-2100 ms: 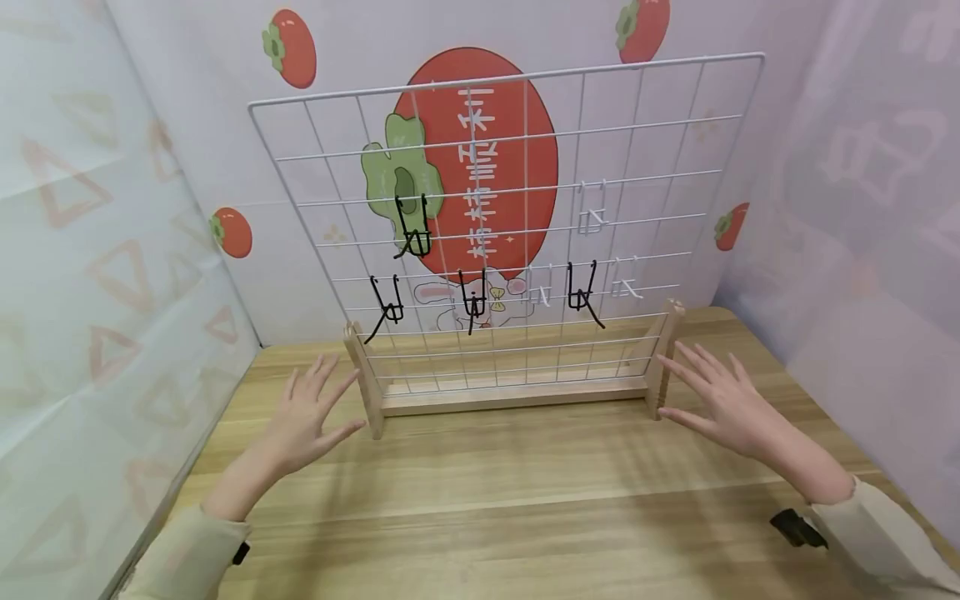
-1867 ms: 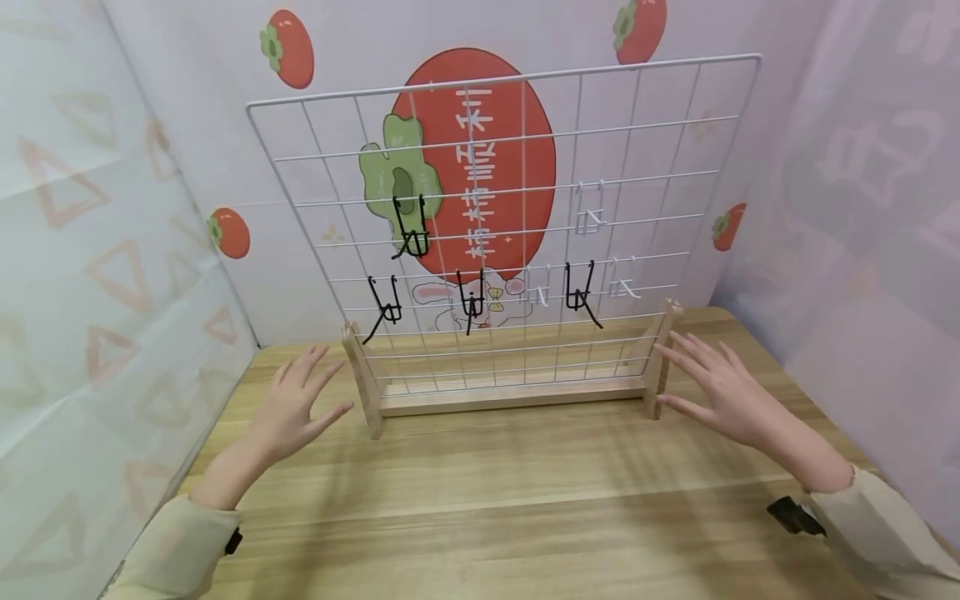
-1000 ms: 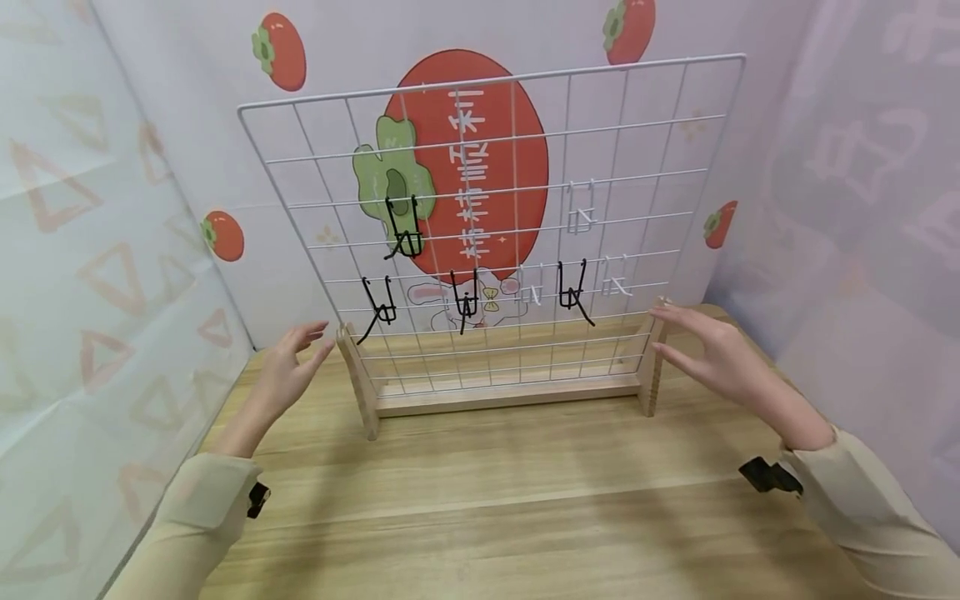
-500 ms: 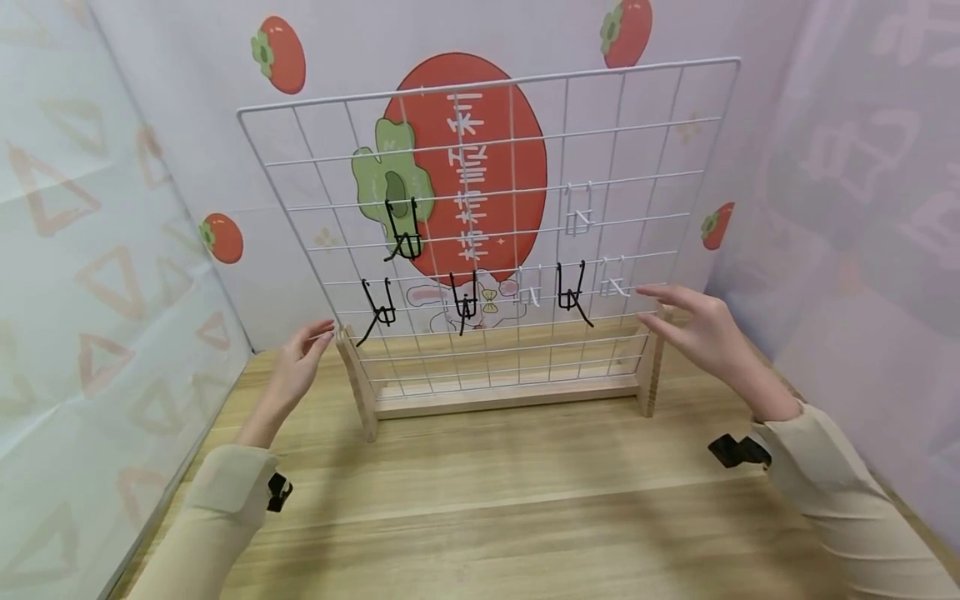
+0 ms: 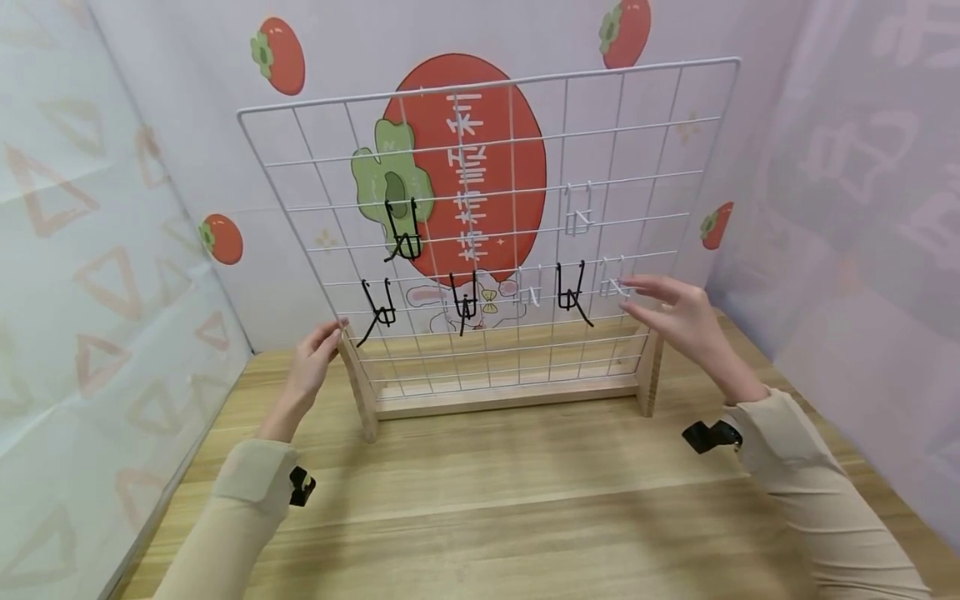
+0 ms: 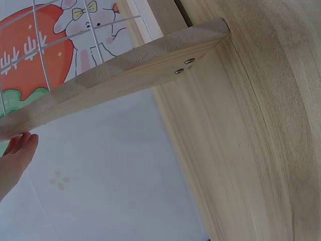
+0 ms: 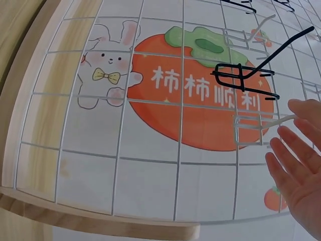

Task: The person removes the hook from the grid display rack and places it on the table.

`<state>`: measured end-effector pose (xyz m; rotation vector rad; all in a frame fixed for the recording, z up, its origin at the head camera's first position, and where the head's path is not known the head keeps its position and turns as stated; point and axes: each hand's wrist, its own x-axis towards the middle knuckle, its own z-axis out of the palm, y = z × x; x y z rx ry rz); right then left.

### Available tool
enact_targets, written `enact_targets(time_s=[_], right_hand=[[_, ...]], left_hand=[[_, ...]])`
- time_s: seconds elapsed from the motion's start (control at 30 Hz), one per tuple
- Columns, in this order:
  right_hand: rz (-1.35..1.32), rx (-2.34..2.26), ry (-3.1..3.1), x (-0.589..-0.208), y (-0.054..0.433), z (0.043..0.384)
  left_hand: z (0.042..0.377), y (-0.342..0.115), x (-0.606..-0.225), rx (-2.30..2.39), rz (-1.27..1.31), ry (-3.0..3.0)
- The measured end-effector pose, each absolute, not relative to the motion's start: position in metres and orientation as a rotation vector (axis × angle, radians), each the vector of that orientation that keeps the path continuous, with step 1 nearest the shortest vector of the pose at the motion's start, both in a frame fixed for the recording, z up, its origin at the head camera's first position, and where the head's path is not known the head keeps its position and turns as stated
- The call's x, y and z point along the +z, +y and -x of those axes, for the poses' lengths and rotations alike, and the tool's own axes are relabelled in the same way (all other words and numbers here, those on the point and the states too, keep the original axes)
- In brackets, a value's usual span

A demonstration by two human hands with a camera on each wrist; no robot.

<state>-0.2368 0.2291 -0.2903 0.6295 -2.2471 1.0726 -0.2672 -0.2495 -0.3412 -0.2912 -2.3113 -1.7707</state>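
A white wire grid panel (image 5: pixel 487 85) stands between two wooden uprights. At the top of the left upright (image 5: pixel 356 379), my left hand (image 5: pixel 311 354) has its fingertips against the wood. The left wrist view shows those fingers (image 6: pixel 19 153) at the upright's edge. My right hand (image 5: pixel 678 321) reaches to a white hook (image 5: pixel 615 287) on the right of the grid, thumb and fingers apart. In the right wrist view, that hook's prong (image 7: pixel 281 120) points into the gap between thumb (image 7: pixel 303 108) and index finger. A black hook (image 7: pixel 242 75) hangs beside it.
More white hooks (image 5: pixel 579 222) and several black hooks (image 5: pixel 405 244) hang on the grid, their prongs sticking out forward. A wooden crossbar (image 5: pixel 502 402) joins the uprights on the wood-grain table (image 5: pixel 480 492). Printed cloth walls (image 5: pixel 817 233) enclose the back and sides.
The left hand has come in to the top of the left upright. The right hand has moved up and left from beside the right upright to the white hook.
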Motion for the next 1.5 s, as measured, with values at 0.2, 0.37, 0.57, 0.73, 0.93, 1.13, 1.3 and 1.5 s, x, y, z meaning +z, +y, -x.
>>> enact_targets(time_s=[0.2,0.37,0.57,0.73,0.93,1.13,1.3,1.5], right_hand=[[-0.631,1.143,-2.253,-0.295,0.229,0.241],[-0.602,1.202,-2.249,-0.294,0.226,0.242],[-0.583,1.282,-2.234,-0.289,0.219,0.236],[-0.605,1.247,-2.188,-0.280,0.209,0.225],[-0.649,1.245,-2.098,-0.280,0.206,0.224],[-0.638,1.224,-2.070,-0.277,0.204,0.223],[-0.639,1.204,-2.055,-0.273,0.203,0.222],[-0.656,1.223,-2.029,-0.272,0.206,0.226]], left_hand=[[0.272,-0.246,-0.348,-1.900,0.241,-2.218],[0.275,-0.245,-0.351,-1.922,0.233,-2.173],[0.275,-0.246,-0.356,-1.950,0.233,-2.155],[0.277,-0.245,-0.363,-1.969,0.264,-2.106],[0.279,-0.241,-0.365,-1.967,0.209,-2.088],[0.282,-0.239,-0.368,-1.958,0.181,-2.076],[0.281,-0.238,-0.368,-1.972,0.168,-2.073],[0.281,-0.238,-0.369,-1.984,0.167,-2.062]])
